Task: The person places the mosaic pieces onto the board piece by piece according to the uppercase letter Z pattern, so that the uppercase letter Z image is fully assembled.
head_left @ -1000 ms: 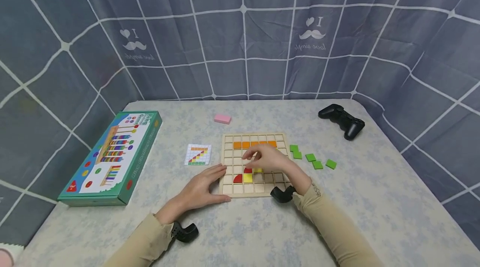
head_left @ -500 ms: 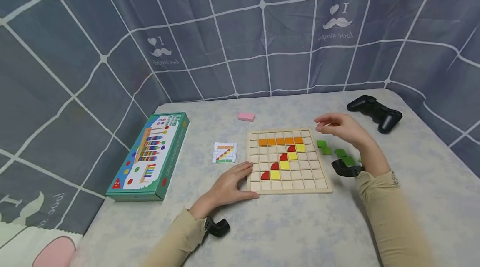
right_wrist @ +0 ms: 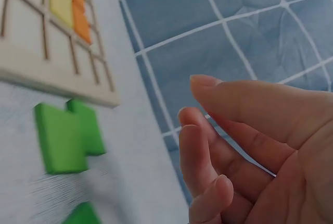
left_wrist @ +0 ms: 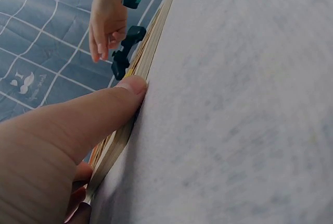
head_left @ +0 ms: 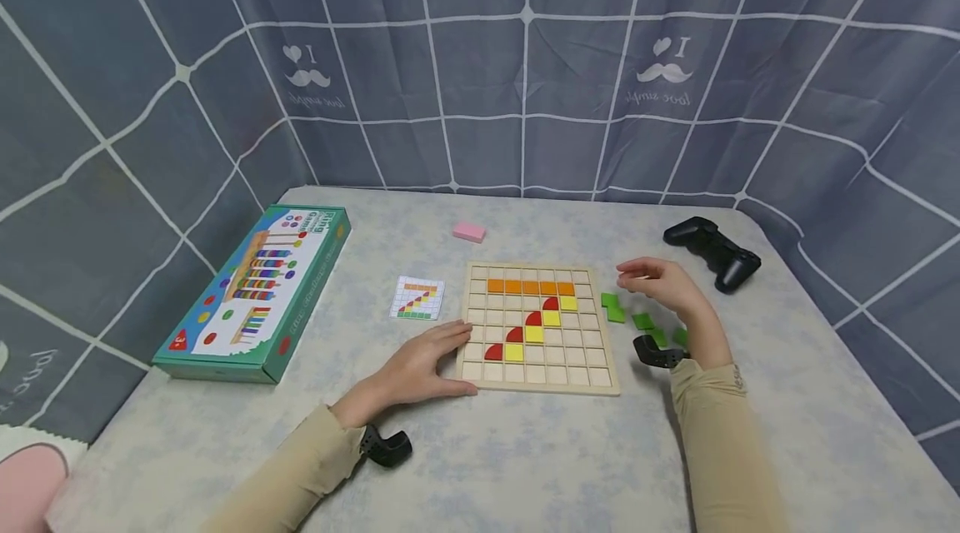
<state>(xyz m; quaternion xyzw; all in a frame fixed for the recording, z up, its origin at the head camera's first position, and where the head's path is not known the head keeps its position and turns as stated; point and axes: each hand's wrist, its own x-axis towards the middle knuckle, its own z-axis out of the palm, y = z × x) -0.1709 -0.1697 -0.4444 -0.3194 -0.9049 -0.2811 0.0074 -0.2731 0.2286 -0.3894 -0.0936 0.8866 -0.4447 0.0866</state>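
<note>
A wooden grid board (head_left: 592, 360) lies on the table, bearing a row of orange squares (head_left: 531, 287) and a diagonal of red quarter-round pieces (head_left: 515, 335) beside yellow squares (head_left: 534, 334). My left hand (head_left: 416, 366) rests at the board's near left corner, fingers touching its left side and thumb at its front edge. In the left wrist view the thumb (left_wrist: 99, 114) lies against the board's side. My right hand (head_left: 663, 287) hovers above several green square tiles (head_left: 615, 314) right of the board. Its fingers are loosely bent with nothing between thumb and fingertips in the right wrist view.
A small pattern card (head_left: 417, 298) lies left of the board. Farther left is a green game box (head_left: 255, 291). A pink block (head_left: 468, 231) lies behind the board, and a black game controller (head_left: 712, 252) at the back right. A grid-patterned curtain (head_left: 480, 67) surrounds the table.
My right hand has moved from over the board to the right, above the green tiles. The red and yellow diagonal is uncovered to view. My left hand stays at the board; the head view has shifted.
</note>
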